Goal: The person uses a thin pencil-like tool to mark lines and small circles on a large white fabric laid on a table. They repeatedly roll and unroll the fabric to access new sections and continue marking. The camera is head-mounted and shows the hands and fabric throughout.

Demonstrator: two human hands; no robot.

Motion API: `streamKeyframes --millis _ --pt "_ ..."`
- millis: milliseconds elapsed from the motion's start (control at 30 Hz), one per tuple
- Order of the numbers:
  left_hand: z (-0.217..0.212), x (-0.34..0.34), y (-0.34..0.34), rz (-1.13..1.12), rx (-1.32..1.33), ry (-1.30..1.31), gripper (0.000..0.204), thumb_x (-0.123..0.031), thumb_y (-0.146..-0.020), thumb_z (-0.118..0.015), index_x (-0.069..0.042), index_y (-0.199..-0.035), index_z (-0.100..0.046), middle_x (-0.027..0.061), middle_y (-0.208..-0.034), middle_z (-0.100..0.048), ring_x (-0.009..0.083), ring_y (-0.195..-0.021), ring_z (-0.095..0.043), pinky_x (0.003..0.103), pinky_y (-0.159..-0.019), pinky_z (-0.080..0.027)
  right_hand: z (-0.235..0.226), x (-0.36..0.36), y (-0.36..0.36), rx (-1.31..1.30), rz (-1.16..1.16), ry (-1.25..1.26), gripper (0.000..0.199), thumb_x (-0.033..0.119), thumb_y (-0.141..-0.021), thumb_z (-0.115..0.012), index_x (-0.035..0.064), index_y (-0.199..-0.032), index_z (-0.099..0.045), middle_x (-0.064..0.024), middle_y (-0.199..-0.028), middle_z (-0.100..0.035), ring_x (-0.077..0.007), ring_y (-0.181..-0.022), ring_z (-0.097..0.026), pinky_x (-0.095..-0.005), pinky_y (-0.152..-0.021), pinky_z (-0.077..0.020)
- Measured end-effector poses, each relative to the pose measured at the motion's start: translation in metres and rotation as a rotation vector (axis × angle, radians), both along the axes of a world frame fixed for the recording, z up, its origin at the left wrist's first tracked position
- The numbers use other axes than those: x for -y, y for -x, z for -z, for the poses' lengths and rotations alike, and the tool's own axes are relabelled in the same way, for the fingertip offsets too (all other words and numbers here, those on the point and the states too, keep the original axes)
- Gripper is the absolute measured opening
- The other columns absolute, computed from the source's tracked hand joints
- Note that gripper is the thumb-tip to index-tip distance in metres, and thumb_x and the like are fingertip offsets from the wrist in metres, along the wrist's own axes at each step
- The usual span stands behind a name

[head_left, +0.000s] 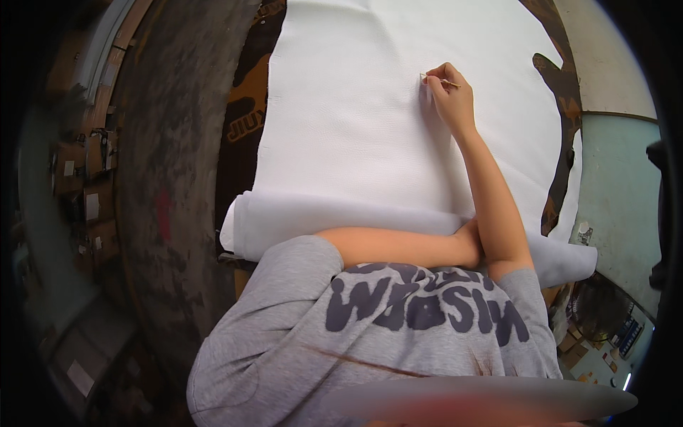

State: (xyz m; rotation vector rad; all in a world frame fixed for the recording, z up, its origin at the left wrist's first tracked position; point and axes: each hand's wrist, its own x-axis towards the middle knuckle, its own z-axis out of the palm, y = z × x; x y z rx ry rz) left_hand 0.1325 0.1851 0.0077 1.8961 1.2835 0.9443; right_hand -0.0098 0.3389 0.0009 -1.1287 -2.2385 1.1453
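Observation:
A wide white fabric sheet (356, 121) lies spread over the table, and its near end is rolled up (284, 228) in front of my chest. My right hand (449, 96) reaches out over the sheet and pinches a thin tan pencil-like stick (449, 84), with the fingertips pressed on the fabric. My left forearm lies across the rolled edge. My left hand (471, 243) is tucked behind my right elbow, so its fingers are mostly hidden.
A brown patterned table cover (245, 107) shows at the fabric's left and right edges. A grey worn floor (171, 142) runs along the left, with cardboard boxes (85, 164) beyond it. A fan (597, 313) and a pale blue surface (619, 185) are at right.

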Motion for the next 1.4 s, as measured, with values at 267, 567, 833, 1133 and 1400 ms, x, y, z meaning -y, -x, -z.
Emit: streamKeyframes --millis 267,567,833,1133,1400 --pt "-0.002 -0.01 -0.005 0.143 0.041 0.171 0.045 -0.027 -0.096 -0.047 -0.014 -0.14 -0.053 0.0105 -0.146 -0.051 0.0277 -0.14 -0.041 0.041 -0.115 -0.032 -0.018 0.046 -0.01 -0.047 -0.16 0.143 0.01 0.009 -0.092 -0.062 -0.0002 -0.095 -0.064 -0.0087 -0.098 -0.066 -0.0167 -0.092 -0.069 -0.0287 -0.078 -0.0541" --pt "0.014 -0.015 -0.021 0.123 0.185 0.154 0.044 -0.026 -0.094 -0.054 -0.012 -0.136 -0.057 0.0127 -0.141 -0.056 0.0295 -0.135 -0.048 0.041 -0.112 -0.038 -0.009 0.108 0.121 -0.118 -0.508 0.212 0.009 0.011 -0.094 -0.063 0.0024 -0.097 -0.066 -0.0094 -0.102 -0.072 -0.0173 -0.096 -0.07 -0.0331 -0.084 -0.0551" --pt "0.007 -0.018 -0.025 0.157 0.232 0.146 0.044 -0.026 -0.094 -0.056 -0.011 -0.135 -0.057 0.0129 -0.14 -0.056 0.029 -0.134 -0.049 0.041 -0.111 -0.038 -0.001 0.105 0.138 -0.071 -0.411 -0.174 0.013 0.019 -0.086 -0.067 0.0069 -0.091 -0.069 -0.0095 -0.093 -0.072 -0.0233 -0.082 -0.067 -0.037 -0.076 -0.0539" --pt "0.013 -0.023 -0.027 0.102 0.293 0.147 0.044 -0.026 -0.093 -0.059 -0.01 -0.134 -0.058 0.0131 -0.139 -0.057 0.0284 -0.133 -0.049 0.04 -0.111 -0.039 -0.013 0.077 0.066 -0.067 -0.343 0.087 0.01 0.013 -0.09 -0.064 0.0028 -0.091 -0.064 -0.0086 -0.094 -0.069 -0.017 -0.086 -0.066 -0.0299 -0.072 -0.0533" --pt "0.016 -0.025 -0.028 0.097 0.331 0.161 0.044 -0.025 -0.092 -0.061 -0.009 -0.133 -0.058 0.0133 -0.138 -0.057 0.028 -0.132 -0.05 0.04 -0.11 -0.04 -0.008 0.175 0.089 -0.251 -0.836 -0.071 0.007 0.011 -0.083 -0.064 0.0078 -0.09 -0.064 -0.0052 -0.089 -0.07 -0.0302 -0.123 -0.059 -0.0553 -0.112 -0.0324"
